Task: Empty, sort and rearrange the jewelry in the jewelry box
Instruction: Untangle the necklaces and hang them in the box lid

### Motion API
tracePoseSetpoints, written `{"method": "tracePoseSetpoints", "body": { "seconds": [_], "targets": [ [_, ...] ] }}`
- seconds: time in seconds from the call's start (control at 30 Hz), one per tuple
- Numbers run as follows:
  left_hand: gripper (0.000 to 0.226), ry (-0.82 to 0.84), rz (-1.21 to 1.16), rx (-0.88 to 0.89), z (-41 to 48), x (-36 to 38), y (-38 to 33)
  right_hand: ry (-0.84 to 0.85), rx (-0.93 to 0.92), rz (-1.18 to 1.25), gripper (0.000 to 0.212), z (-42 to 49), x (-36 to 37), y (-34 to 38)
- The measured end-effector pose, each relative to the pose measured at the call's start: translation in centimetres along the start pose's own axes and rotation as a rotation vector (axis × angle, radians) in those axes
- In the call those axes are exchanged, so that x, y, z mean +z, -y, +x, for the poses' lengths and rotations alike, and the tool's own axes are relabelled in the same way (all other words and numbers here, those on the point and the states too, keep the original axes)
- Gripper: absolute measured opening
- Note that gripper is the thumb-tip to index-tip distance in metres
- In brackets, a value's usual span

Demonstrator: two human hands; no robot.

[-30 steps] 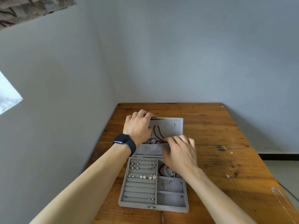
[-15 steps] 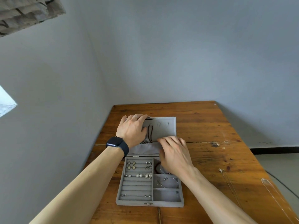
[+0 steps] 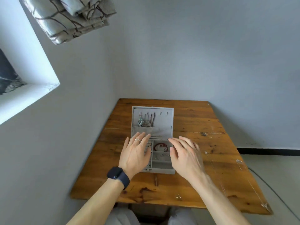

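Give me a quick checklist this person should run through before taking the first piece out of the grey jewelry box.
1. Box open: ok. The jewelry box lies open, its lid laid back flat.
2. Hands free: ok. The left hand and right hand are open and hold nothing.
3. Space to lay pieces out: ok. Bare wood of the table shows to the right of the box.
4. First piece in sight: ok. The red bracelet lies in a right-side compartment, between the hands.
5. Necklaces on the lid hooks untangled: cannot tell, too small.
6. Contents of the left-side compartments: cannot tell, the left hand covers most of them.
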State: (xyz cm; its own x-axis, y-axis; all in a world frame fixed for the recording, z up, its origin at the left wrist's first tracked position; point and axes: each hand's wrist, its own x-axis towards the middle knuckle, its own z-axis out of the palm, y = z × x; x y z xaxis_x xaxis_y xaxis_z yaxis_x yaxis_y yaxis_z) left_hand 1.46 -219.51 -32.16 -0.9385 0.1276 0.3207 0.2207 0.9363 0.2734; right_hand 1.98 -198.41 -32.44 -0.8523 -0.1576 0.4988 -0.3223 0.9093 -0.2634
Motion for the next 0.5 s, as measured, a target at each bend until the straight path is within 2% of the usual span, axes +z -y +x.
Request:
{"method": "tracePoseSetpoints", "body": {
  "seconds": [0.27, 0.4, 0.5],
  "targets": [
    [0.045, -0.117, -0.094, -0.004, -11.4, 1.8, -1.6, 0.019, 0.125, 0.071, 0.034, -11.2, -2.6, -0.3],
    [0.041, -0.071, -0.083, -0.008, -13.8, 3.1, -2.7, 0.03, 0.205, 0.1, 0.026, -16.2, -3.0, -1.2],
    [0.04, -0.014, -0.065, 0.018, -14.5, 4.0, -4.1, 0.048, 0.284, 0.107, 0.027, -19.4, -3.6, -2.6]
  ]
}}
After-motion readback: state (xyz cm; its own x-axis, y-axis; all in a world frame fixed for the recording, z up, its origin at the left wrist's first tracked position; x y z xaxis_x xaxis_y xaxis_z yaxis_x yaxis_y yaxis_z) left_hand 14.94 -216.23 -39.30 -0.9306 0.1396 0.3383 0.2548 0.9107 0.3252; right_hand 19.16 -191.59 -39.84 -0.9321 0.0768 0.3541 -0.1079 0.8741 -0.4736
